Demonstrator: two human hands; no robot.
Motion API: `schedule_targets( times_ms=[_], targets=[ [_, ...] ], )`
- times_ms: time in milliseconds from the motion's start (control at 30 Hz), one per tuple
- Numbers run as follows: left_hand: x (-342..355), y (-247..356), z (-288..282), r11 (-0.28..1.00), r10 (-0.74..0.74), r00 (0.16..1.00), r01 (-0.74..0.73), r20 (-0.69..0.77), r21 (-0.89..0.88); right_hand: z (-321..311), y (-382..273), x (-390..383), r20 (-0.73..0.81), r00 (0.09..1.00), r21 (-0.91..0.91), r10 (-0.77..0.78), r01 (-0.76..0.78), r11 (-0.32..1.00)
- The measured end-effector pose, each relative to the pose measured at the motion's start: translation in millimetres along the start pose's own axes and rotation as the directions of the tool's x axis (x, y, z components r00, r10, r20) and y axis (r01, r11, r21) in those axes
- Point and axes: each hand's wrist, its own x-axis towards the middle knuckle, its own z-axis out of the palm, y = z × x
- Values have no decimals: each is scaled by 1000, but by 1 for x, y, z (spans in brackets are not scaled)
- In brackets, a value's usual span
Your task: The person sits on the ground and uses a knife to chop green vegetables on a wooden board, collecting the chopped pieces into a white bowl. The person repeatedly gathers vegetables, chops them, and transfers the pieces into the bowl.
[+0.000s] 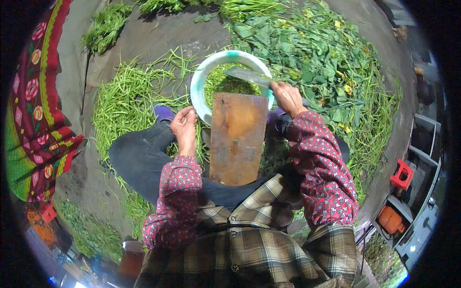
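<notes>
- The basin (197, 91), white with green patches, sits on the ground in front of the seated person; chopped greens (218, 81) lie inside it.
- The wooden board (237, 144) overlaps the basin's near rim, its far end over the greens and its near end by the person's lap. It seems propped on the rim, though the contact is hidden.
- The right hand (289, 98), at the basin's right rim, grasps a broad knife (247, 76); the blade reaches leftward above the basin, off the board.
- The left hand (184, 125), just off the basin's near left side, has its fingers bent toward the thumb; I cannot tell whether it pinches a scrap.
- Long green stems (129, 96) spread left of the basin, and leafy vines (326, 57) heap to its right and beyond.
- The step in hand looks like a break between cuts, perhaps with the blade sweeping pieces into the basin.
- Another cut would call for the left hand to gather stems from the basin's left and pin them on the board, fingertips tucked back, before the knife comes over it.
</notes>
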Motion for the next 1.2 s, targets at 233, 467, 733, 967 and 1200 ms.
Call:
schedule_targets(
  times_ms=[233,467,733,967,1200],
  targets=[
    [-40,148,-50,915,358,926,-374,-121,-154,65,12,-31,99,995,71,29,-36,997],
    [-9,108,-203,878,448,825,-335,-345,341,100,26,-62,192,949,-79,250,-239,968],
    [-53,-184,-382,64,262,893,361,-365,930,81,7,-59,-7,990,245,139,-133,960],
    [-56,-177,-232,418,85,906,-411,415,810,39,-30,-72,-6,879,577,478,-387,719],
    [3,-124,-130,149,-105,594,-784,798,603,2,-156,-26,-377,898,333,226,-97,938]
  ],
)
